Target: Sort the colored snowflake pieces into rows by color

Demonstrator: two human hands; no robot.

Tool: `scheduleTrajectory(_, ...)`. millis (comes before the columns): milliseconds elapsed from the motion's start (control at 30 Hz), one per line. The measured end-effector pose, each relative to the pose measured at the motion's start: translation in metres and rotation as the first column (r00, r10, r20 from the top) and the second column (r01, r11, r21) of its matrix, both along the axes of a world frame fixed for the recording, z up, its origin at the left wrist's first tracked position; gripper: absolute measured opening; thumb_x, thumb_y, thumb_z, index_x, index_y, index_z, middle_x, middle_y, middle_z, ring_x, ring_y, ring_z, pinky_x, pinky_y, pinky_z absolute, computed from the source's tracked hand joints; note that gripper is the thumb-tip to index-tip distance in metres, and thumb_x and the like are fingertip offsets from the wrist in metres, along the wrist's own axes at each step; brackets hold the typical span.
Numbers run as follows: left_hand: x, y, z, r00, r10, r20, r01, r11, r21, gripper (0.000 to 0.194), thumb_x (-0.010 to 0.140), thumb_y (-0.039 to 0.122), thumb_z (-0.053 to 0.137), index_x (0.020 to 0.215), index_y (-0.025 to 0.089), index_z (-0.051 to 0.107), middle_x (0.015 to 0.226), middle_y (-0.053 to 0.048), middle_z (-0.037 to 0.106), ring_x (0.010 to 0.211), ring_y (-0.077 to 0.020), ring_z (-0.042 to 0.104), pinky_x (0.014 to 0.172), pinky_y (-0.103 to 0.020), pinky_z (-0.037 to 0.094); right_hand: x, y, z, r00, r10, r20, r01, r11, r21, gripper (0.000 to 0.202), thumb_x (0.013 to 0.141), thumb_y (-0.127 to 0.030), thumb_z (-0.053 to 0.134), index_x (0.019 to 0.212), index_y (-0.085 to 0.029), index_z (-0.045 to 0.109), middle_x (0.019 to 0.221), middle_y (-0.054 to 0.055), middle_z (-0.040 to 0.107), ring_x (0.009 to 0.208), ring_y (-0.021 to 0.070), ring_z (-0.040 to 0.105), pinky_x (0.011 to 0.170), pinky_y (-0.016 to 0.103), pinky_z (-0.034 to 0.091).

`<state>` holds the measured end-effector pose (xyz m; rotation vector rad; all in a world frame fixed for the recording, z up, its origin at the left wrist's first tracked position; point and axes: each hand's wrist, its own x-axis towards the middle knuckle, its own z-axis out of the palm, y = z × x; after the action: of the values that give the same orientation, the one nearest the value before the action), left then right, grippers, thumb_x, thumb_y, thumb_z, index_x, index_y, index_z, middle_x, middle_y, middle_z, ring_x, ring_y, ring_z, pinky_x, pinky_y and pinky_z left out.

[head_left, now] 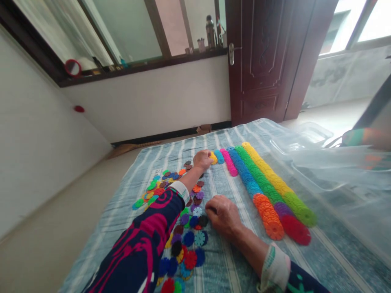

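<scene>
My left hand reaches to the far part of the bed, its fingertips pinched at a short row of yellow notched plastic discs. Beside that row lie short overlapping rows of light blue discs and pink discs. Lower down, my right hand rests on the cloth with its fingers curled; what is inside them, if anything, is hidden. Its fingertips are close to the scattered mixed-colour discs. To the right run long overlapping rows: blue discs ending in orange discs, green discs and yellow discs.
A striped blue cloth covers the bed. Clear plastic spreads along the right side, with a blurred dark shape beyond it. Behind are a brown door and a window ledge holding a bottle and a red-framed mirror.
</scene>
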<state>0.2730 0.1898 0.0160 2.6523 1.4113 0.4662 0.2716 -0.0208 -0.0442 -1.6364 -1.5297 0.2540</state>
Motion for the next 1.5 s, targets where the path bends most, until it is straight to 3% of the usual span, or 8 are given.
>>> scheduleTrajectory(300,-0.075,-0.025,0.029,0.994,-0.094,-0.059,0.092,0.995,-0.039,0.012,0.069,0.020,0.058,0.070,0.018,0.070,0.070,-0.001,0.067,0.071,-0.0156,0.060,0.063,-0.023,0.040,0.003,-0.003,-0.001,1.000,0.025,0.000,-0.025,0.999,-0.025,0.013,0.080,-0.016,0.058,0.072,-0.021,0.066,0.075,0.001,0.064,0.076,0.0149,0.055,0.068,0.025,0.034)
scheduleTrajectory(400,-0.107,-0.054,0.037,0.977,-0.196,-0.083,0.182,0.971,-0.154,0.010,0.066,0.021,0.060,0.062,0.018,0.069,0.060,0.002,0.063,0.063,-0.0130,0.057,0.058,-0.021,0.038,0.004,-0.004,-0.001,1.000,0.024,-0.004,-0.024,0.999,-0.031,0.013,0.080,-0.017,0.057,0.072,-0.021,0.066,0.075,0.001,0.064,0.076,0.0153,0.055,0.069,0.025,0.035)
scheduleTrajectory(600,-0.163,-0.132,0.042,0.932,-0.360,-0.033,0.273,0.762,-0.587,0.008,0.062,0.017,0.059,0.059,0.019,0.066,0.055,0.004,0.059,0.055,-0.0109,0.052,0.053,-0.020,0.033,0.007,-0.006,-0.002,1.000,0.026,-0.011,-0.026,0.999,-0.030,0.014,0.080,-0.018,0.056,0.073,-0.022,0.068,0.075,0.001,0.065,0.077,0.0157,0.056,0.069,0.025,0.037)
scheduleTrajectory(733,-0.187,-0.176,0.036,0.923,-0.360,-0.138,0.217,0.780,-0.586,0.006,0.062,0.018,0.059,0.059,0.020,0.063,0.060,0.004,0.058,0.059,-0.0111,0.052,0.055,-0.021,0.032,0.008,-0.008,-0.002,0.998,0.042,-0.045,-0.042,0.999,0.009,0.013,0.080,-0.018,0.057,0.072,-0.021,0.067,0.073,0.001,0.064,0.075,0.0157,0.056,0.070,0.026,0.039)
scheduleTrajectory(900,-0.204,-0.208,0.024,0.942,-0.271,-0.201,0.145,0.863,-0.485,0.007,0.068,0.023,0.058,0.062,0.019,0.059,0.067,0.002,0.060,0.067,-0.0129,0.053,0.060,-0.023,0.033,-0.005,-0.020,0.009,0.929,0.369,0.001,-0.361,0.907,0.219,0.018,0.077,-0.037,0.068,0.085,-0.020,0.069,0.099,0.007,0.065,0.093,0.0194,0.057,0.082,0.032,0.044)
scheduleTrajectory(1033,-0.208,-0.218,0.018,0.968,-0.174,-0.183,0.081,0.900,-0.428,0.017,0.072,0.030,0.060,0.062,0.018,0.055,0.065,0.001,0.057,0.065,-0.0133,0.051,0.059,-0.024,0.033,-0.020,-0.029,0.013,0.824,0.534,0.189,-0.561,0.815,0.144,0.029,0.072,-0.044,0.073,0.091,-0.022,0.069,0.120,0.009,0.058,0.109,0.0250,0.050,0.092,0.041,0.041)
scheduleTrajectory(1333,-0.205,-0.224,0.017,0.979,-0.134,-0.151,0.060,0.908,-0.415,0.012,0.069,0.025,0.061,0.062,0.019,0.053,0.066,0.001,0.057,0.067,-0.0136,0.050,0.061,-0.025,0.034,-0.017,-0.029,0.005,0.856,0.482,0.185,-0.505,0.858,0.099,0.013,0.078,-0.020,0.065,0.090,-0.021,0.069,0.110,0.009,0.060,0.107,0.0233,0.050,0.093,0.041,0.042)
scheduleTrajectory(1500,-0.207,-0.222,0.015,0.980,-0.148,-0.133,0.078,0.901,-0.428,0.008,0.068,0.023,0.060,0.064,0.019,0.055,0.066,0.001,0.057,0.068,-0.0140,0.051,0.061,-0.024,0.035,-0.019,-0.033,0.010,0.814,0.537,0.223,-0.569,0.815,0.114,0.013,0.078,-0.025,0.067,0.090,-0.023,0.071,0.117,0.008,0.059,0.115,0.0253,0.047,0.099,0.044,0.038)
